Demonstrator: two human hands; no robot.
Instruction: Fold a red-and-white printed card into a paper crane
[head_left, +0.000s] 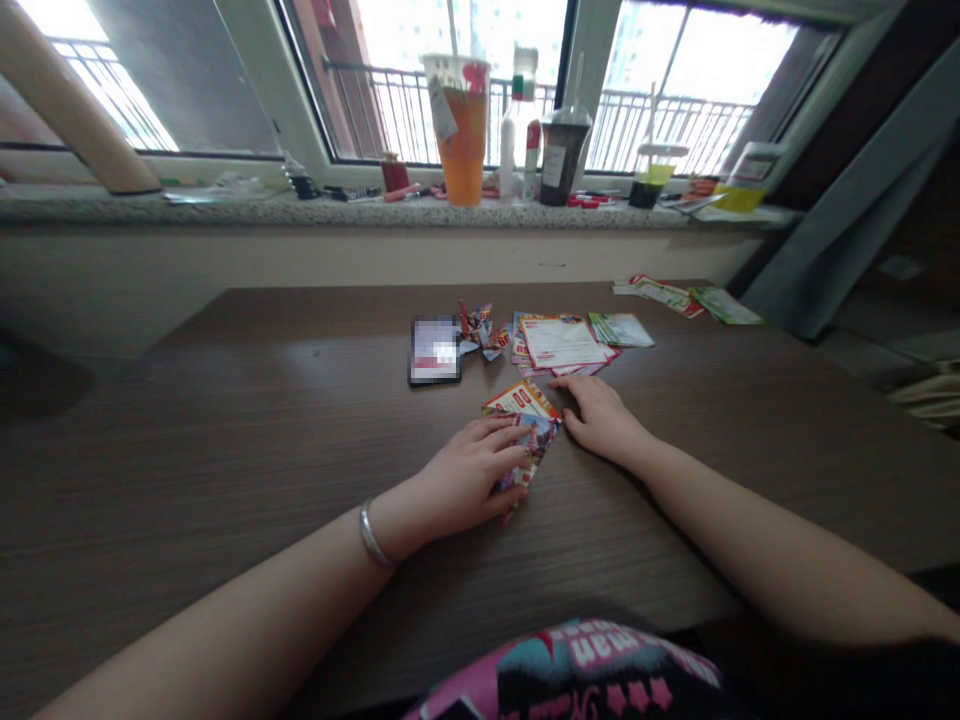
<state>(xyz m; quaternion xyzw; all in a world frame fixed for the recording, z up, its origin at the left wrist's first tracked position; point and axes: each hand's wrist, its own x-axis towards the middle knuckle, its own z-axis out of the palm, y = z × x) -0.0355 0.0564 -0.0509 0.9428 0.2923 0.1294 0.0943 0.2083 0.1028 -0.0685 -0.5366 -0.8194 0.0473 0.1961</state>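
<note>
Windows beyond a speckled stone sill [262, 212] are lighting the brown, wood-grained worktop [247, 410]. Near its middle, a glossy printed paper [541, 440] is lying partly folded, showing slanting edges and sharp corners. My left grip [469, 470] is resting unclenched across it; my right grip [604, 415] is curling beside its right corner, pinching or not, I cannot tell. I am judging this folding partway done: small angular pieces [480, 332] are lying heaped farther off, while red-bordered sheets [562, 343] are lying flat to their right, seemingly unworked.
</note>
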